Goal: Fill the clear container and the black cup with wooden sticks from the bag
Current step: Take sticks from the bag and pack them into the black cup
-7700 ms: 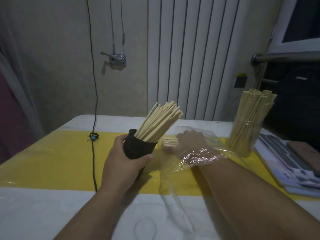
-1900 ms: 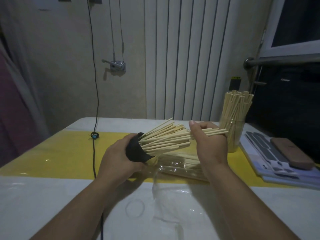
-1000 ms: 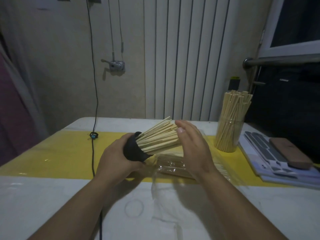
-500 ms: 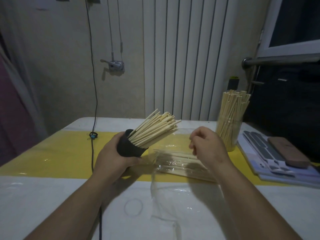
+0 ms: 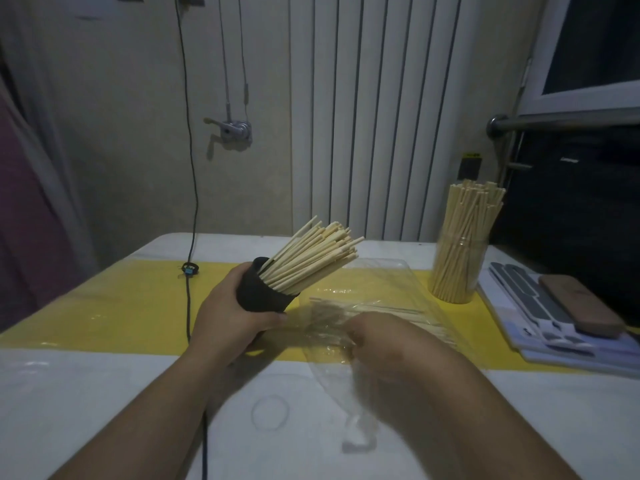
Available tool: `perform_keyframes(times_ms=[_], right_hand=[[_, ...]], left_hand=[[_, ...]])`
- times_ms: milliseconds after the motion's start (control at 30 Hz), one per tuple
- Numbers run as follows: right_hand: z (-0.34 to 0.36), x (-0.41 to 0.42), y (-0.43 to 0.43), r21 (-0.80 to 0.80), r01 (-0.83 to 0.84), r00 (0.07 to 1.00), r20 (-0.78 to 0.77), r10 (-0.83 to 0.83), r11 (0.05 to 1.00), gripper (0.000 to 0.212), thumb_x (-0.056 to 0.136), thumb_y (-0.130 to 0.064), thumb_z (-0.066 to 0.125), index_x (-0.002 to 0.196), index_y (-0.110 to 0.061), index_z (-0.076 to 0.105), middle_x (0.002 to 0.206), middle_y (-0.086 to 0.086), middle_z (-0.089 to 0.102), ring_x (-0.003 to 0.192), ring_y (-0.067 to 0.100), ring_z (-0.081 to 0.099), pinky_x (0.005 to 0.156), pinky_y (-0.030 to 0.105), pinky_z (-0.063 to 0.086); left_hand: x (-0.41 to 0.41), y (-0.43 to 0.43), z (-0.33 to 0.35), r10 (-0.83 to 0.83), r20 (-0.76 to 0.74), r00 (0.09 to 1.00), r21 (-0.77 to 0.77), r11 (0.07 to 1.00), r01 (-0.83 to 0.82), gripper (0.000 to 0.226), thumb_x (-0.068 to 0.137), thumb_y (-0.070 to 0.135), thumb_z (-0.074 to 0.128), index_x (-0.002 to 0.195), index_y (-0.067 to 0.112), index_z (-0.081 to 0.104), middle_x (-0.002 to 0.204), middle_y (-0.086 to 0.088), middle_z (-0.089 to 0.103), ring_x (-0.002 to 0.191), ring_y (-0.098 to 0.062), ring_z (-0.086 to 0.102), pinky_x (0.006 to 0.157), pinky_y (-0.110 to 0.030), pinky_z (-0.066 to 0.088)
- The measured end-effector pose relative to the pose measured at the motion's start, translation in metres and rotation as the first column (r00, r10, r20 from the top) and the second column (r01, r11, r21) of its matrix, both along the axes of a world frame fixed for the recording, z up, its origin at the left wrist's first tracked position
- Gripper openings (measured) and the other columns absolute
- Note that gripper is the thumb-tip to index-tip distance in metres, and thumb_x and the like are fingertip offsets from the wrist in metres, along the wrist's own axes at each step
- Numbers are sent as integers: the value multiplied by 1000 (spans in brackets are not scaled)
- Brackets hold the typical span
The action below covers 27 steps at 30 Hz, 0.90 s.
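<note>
Showing blurred at the mouth of the clear bag (image 5: 381, 282), right grip (image 5: 379, 341): clenched or released, cannot tell. Loose sticks (image 5: 398, 311) lie in the bag just beyond it. Left grip (image 5: 228, 317), alongside, grasps the black cup (image 5: 259, 292), tilted rightward and stuffed with sticks. Clear container (image 5: 457, 271), packed with sticks, stands upright on the desk (image 5: 104, 306), well right of both.

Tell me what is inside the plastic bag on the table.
A thin layer of wooden sticks lies flat inside the bag. The right hand is at its open end; blur and the hand hide its fingertips and any sticks they hold.
</note>
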State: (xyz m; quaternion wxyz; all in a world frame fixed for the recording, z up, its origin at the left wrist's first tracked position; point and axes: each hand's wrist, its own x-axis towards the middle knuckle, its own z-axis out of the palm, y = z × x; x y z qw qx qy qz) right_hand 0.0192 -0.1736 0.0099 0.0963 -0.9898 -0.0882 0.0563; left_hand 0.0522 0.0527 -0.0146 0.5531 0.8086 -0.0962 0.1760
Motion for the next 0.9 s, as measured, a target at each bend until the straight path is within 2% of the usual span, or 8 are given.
perform_keyframes(times_ms=[100,233,433,567,633,800,900], right_hand=[[-16,5,4,-53,62,985,163,-52,997,39,88,-23,59,127,-25,56,125,0,58,116,27,55,92,34,47],[-24,7,14,-13,125,955,271,-117,992,40,91,-43,57,127,-25,53,123,1,51,115,28,48,95,38,41],[-21,12,17,162,154,947,256,-192,975,37,91,-39,56,125,-26,57,119,2,54,113,28,53,92,34,45],[-20,13,12,181,218,942,217,-255,959,8,83,-28,66,90,-25,68,96,-1,66,92,25,63,74,29,49],[-19,12,9,145,228,951,179,-252,963,5,81,-26,71,79,-25,66,89,-1,69,88,24,66,74,28,51],[-20,11,8,107,179,970,147,-194,978,12,83,-34,74,91,-27,67,103,-2,69,100,24,64,84,30,51],[-18,11,7,100,164,972,152,-178,981,16,84,-35,74,94,-28,63,107,-1,68,103,24,63,85,30,49]], left_hand=[[-1,-1,1,-9,-1,1000,-7,1000,9,78,59,14,93,119,46,55,107,25,65,99,1,60,68,-17,44],[1,-1,0,-7,-6,1000,-12,1000,7,78,58,14,94,118,46,56,107,25,65,99,2,60,70,-19,46],[1,-1,0,-4,-10,1000,-13,1000,3,79,59,16,93,122,45,55,109,23,64,101,-1,59,69,-18,46],[2,0,0,7,-19,1000,-13,1000,-7,78,59,16,93,122,44,55,108,23,64,99,0,59,67,-18,46],[2,0,1,9,-20,1000,-11,1000,-9,78,59,16,93,121,45,55,108,24,64,99,0,59,67,-19,46],[1,-1,0,11,-13,1000,-8,1000,-11,78,58,18,93,119,46,55,106,24,64,98,1,59,68,-20,45],[1,0,0,13,-19,1000,-14,1000,-13,77,58,18,94,117,48,55,105,25,64,97,2,59,68,-20,45]])
